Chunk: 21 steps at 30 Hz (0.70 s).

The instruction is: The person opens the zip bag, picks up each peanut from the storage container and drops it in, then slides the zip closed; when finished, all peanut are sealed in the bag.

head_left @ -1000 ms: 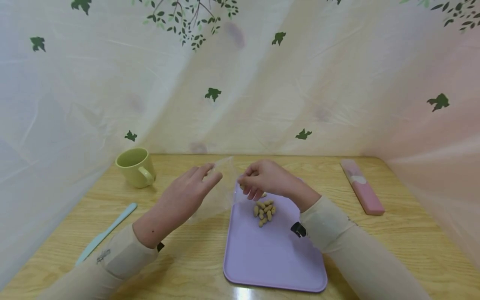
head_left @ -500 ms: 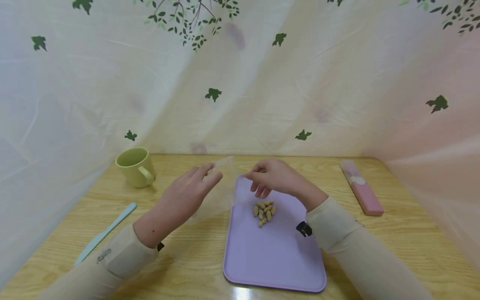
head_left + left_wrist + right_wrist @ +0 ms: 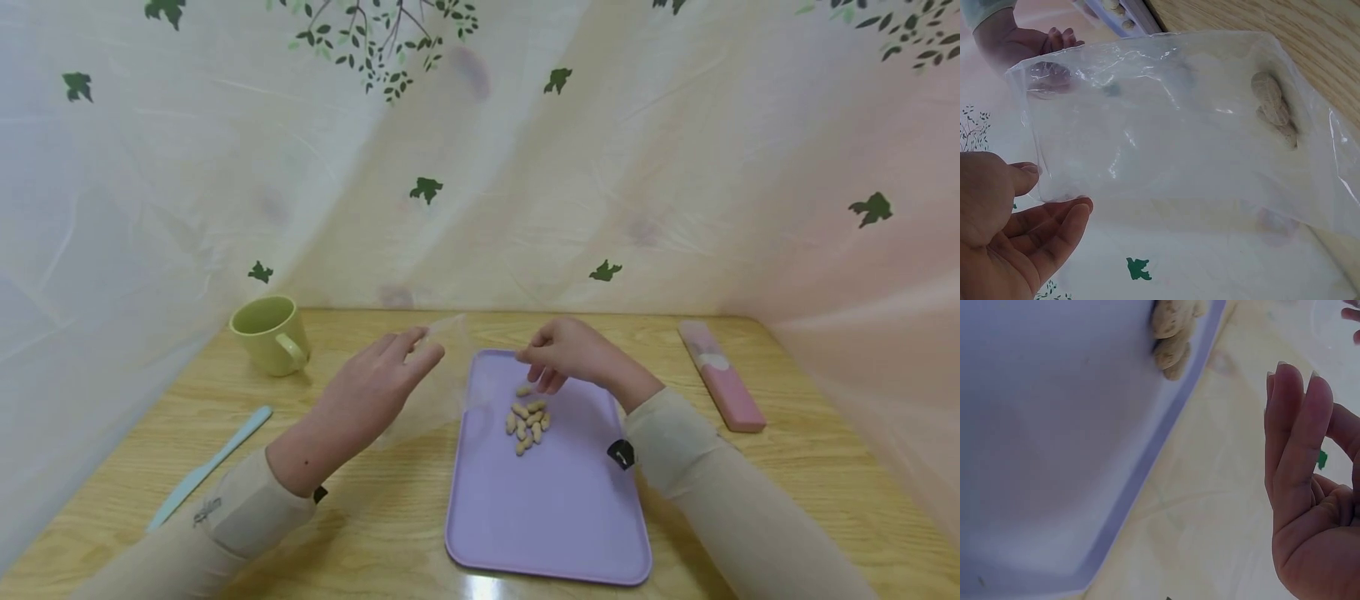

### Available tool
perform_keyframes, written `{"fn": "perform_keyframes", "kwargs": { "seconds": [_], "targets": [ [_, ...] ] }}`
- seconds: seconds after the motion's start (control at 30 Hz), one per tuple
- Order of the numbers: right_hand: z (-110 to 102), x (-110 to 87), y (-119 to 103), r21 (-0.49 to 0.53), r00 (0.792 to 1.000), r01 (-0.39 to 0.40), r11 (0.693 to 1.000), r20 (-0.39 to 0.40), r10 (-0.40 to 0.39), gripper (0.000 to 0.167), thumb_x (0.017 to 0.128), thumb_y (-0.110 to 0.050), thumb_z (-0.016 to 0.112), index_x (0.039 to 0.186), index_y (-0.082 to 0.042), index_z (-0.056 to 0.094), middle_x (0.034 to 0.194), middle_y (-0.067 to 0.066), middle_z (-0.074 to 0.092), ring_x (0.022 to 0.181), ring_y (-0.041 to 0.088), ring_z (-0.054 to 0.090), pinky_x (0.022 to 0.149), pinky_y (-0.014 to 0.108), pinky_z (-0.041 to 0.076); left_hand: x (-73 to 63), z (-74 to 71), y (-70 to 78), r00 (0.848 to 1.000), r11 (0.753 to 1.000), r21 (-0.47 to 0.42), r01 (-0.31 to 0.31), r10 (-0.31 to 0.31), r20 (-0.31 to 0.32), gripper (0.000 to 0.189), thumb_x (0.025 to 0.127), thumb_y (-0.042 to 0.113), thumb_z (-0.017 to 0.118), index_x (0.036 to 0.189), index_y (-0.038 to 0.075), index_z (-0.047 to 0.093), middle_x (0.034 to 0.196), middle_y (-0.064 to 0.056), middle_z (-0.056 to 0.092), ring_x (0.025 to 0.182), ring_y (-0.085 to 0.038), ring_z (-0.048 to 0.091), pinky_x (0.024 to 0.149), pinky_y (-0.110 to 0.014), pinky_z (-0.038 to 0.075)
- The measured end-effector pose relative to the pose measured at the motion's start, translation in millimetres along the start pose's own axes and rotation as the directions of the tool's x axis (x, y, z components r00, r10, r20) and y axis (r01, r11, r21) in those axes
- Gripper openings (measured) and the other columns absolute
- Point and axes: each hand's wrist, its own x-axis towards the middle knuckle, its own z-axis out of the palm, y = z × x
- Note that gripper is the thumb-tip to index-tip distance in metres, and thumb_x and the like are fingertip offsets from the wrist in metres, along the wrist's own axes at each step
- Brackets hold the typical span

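My left hand (image 3: 367, 392) holds a clear plastic bag (image 3: 1166, 137) by its edge, thumb on one side and fingers on the other. Peanuts (image 3: 1272, 103) lie at the bag's far end in the left wrist view. Over the far part of a purple tray (image 3: 547, 517) hovers my right hand (image 3: 577, 354), fingers bent loosely, with nothing visible between them. Just below that hand, several peanuts in their shells (image 3: 528, 423) sit in a cluster on the tray, with a single one slightly apart toward the back.
A green mug (image 3: 272, 337) stands at the back left of the wooden table (image 3: 390, 525). Nearer on that side lies a pale blue spatula-like tool (image 3: 210, 468). Right of the tray is a long pink box (image 3: 723, 375). A leaf-printed curtain (image 3: 510, 167) hangs behind.
My right hand has drawn back rightward from the bag to above the tray; what looked like a peanut at its fingertips is no longer seen there. My left hand and the bag stay put.
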Motion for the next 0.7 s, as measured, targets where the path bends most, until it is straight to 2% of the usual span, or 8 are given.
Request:
{"fn": "perform_keyframes", "kwargs": {
  "seconds": [0.17,0.33,0.5,0.7],
  "targets": [
    [1,8.1,5,-0.033,1.000,-0.026,0.999,0.002,0.026,0.033,0.102,-0.028,0.071,0.112,0.003,0.076,0.095,0.016,0.081,0.072,0.022,0.079,0.072,0.035,0.067,-0.3,0.8,0.2,1.000,1.000,0.004,0.001,-0.001,0.000,0.041,0.092,-0.014,0.072,0.123,0.009,0.061,0.126,-0.023,0.073,0.095,-0.037,0.076,0.074,-0.045,0.067],
    [6,18.2,10,-0.122,0.997,-0.068,0.990,0.038,0.073,0.027,0.099,-0.028,0.076,0.100,0.000,0.077,0.086,0.011,0.080,0.067,0.016,0.075,0.070,0.033,0.066,-1.2,2.2,0.3,1.000,1.000,0.014,0.000,0.001,-0.019,0.041,0.090,-0.015,0.073,0.121,0.009,0.061,0.124,-0.023,0.074,0.093,-0.036,0.076,0.073,-0.044,0.067],
    [13,24.0,12,-0.212,0.991,-0.081,0.974,0.085,0.101,0.024,0.095,-0.028,0.080,0.090,-0.004,0.078,0.077,0.007,0.079,0.062,0.014,0.072,0.064,0.031,0.064,-2.4,1.5,0.4,1.000,1.000,0.005,0.001,-0.001,-0.011,0.041,0.091,-0.014,0.071,0.123,0.010,0.062,0.126,-0.022,0.073,0.096,-0.037,0.075,0.074,-0.045,0.067],
    [21,29.6,12,-0.259,0.989,-0.079,0.963,0.097,0.108,0.024,0.095,-0.025,0.081,0.081,-0.005,0.076,0.071,0.005,0.076,0.053,0.011,0.067,0.059,0.030,0.063,-2.9,1.7,0.4,1.000,1.000,-0.010,0.004,-0.003,0.006,0.041,0.093,-0.013,0.071,0.125,0.010,0.062,0.128,-0.022,0.073,0.099,-0.037,0.076,0.078,-0.046,0.067]
  ]
}}
